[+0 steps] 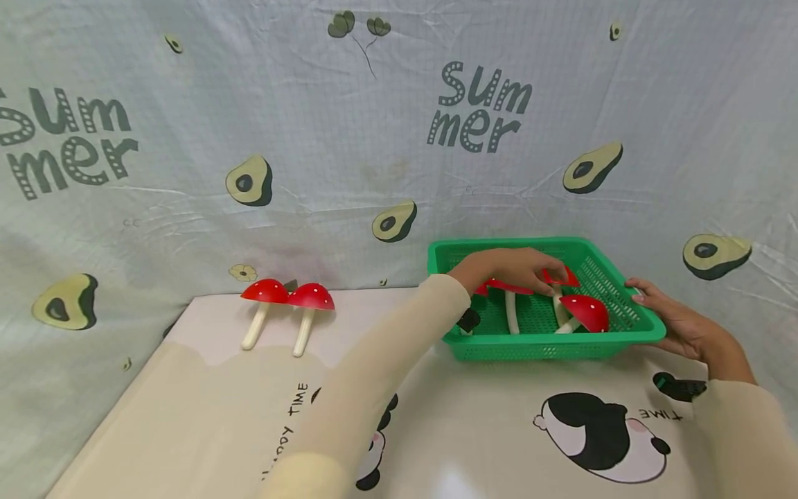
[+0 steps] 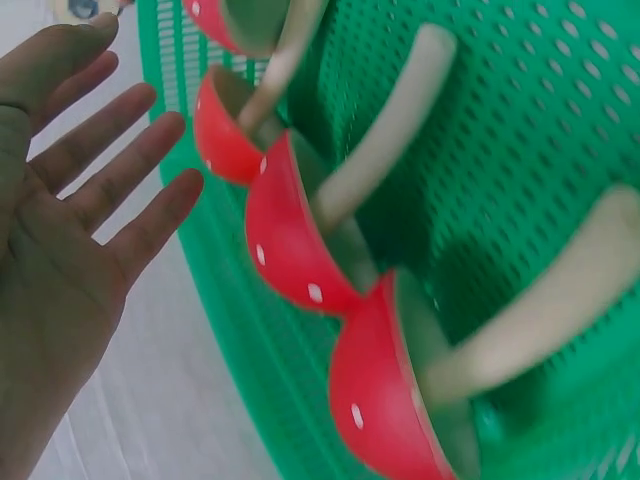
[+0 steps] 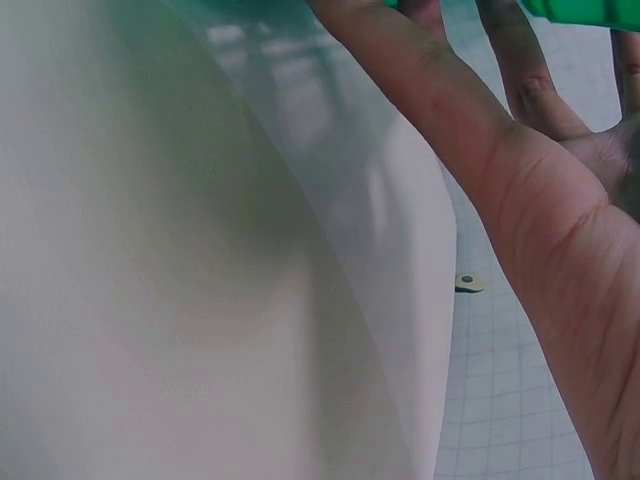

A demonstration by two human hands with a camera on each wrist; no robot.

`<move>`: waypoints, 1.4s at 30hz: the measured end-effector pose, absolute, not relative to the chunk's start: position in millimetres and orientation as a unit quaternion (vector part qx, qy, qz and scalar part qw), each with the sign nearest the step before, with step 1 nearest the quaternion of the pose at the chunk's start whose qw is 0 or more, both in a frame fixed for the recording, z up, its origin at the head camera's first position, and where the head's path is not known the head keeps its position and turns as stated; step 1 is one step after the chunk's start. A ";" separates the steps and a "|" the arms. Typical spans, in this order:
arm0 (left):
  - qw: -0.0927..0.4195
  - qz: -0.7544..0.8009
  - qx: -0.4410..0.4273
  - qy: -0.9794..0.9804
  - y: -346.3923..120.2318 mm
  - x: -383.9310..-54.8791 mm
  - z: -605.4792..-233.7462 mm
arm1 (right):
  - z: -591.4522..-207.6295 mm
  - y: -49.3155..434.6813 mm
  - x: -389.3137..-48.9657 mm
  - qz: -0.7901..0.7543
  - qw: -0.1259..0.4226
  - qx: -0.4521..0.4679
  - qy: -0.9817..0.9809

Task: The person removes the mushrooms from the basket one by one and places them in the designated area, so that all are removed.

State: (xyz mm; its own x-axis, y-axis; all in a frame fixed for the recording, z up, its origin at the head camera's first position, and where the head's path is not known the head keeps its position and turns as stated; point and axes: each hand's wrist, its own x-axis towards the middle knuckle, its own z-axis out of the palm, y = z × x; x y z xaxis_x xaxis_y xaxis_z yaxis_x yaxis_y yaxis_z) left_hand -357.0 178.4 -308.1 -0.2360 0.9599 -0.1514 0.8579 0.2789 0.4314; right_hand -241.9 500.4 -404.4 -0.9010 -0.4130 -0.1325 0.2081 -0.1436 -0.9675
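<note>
A green plastic basket (image 1: pixel 555 350) holds several toy mushrooms with red, white-dotted caps and pale stems. My left hand (image 1: pixel 530 270) reaches in over the back of it, fingers beside the cap of a mushroom (image 1: pixel 567 277). In the left wrist view the left hand (image 2: pixel 90 190) has its fingers spread and straight, next to a row of mushroom caps (image 2: pixel 295 225). My right hand (image 1: pixel 682 322) grips the basket's right rim, thumb side up along the edge. In the right wrist view the right hand (image 3: pixel 540 160) has its fingers reaching up to the green plastic.
Two more toy mushrooms (image 1: pixel 264 291) (image 1: pixel 312 296) lie side by side at the table's back left. The table (image 1: pixel 206 416) has a printed cover with cartoon figures. A pale curtain (image 1: pixel 337 125) with avocado prints hangs right behind the table and basket.
</note>
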 end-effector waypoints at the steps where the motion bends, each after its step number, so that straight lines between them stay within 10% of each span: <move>1: 0.197 0.124 0.586 0.777 184.0 -355.3 -308.5 | -403.5 500.5 -241.6 -0.751 0.204 -0.079 0.623; 42: 0.223 -0.218 0.515 0.798 244.9 -317.2 -306.0 | -398.0 495.8 -239.3 -0.749 0.201 -0.082 0.626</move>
